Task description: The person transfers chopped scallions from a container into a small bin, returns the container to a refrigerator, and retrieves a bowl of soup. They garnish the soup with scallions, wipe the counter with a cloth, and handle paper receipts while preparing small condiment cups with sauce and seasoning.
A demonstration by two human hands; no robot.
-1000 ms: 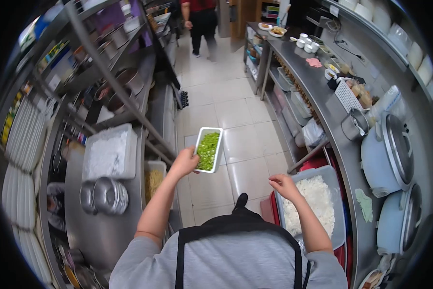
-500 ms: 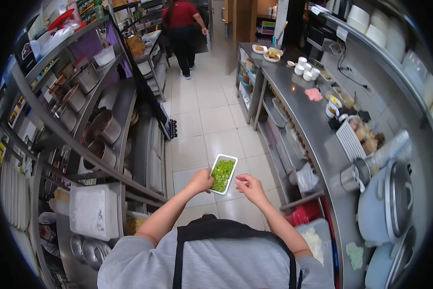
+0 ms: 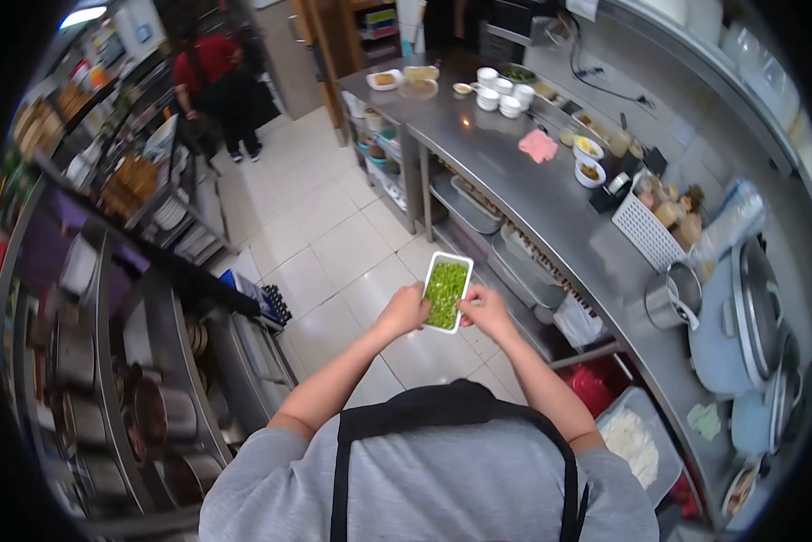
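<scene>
A white rectangular container (image 3: 452, 258) filled with chopped green scallions (image 3: 446, 295) is held out in front of my body, above the tiled floor. My left hand (image 3: 405, 310) grips its left side, thumb near the rim and the other fingers partly hidden. At the lower right edge, my right hand (image 3: 485, 313) has its fingers curled in and closed on the container. The undersides of both grips are out of sight.
A long steel counter (image 3: 514, 194) runs along my right, bearing white cups (image 3: 498, 90), a pink cloth (image 3: 538, 145), a white basket (image 3: 645, 235) and a large lidded cooker (image 3: 740, 316). Steel shelves with pots (image 3: 164, 406) stand left. Ahead, a person in red (image 3: 214, 77) stands by the far-left shelves.
My right hand has closed in from beside the container onto its right edge. The view has turned right and moved forward along the counter; the person in red now appears further left.
</scene>
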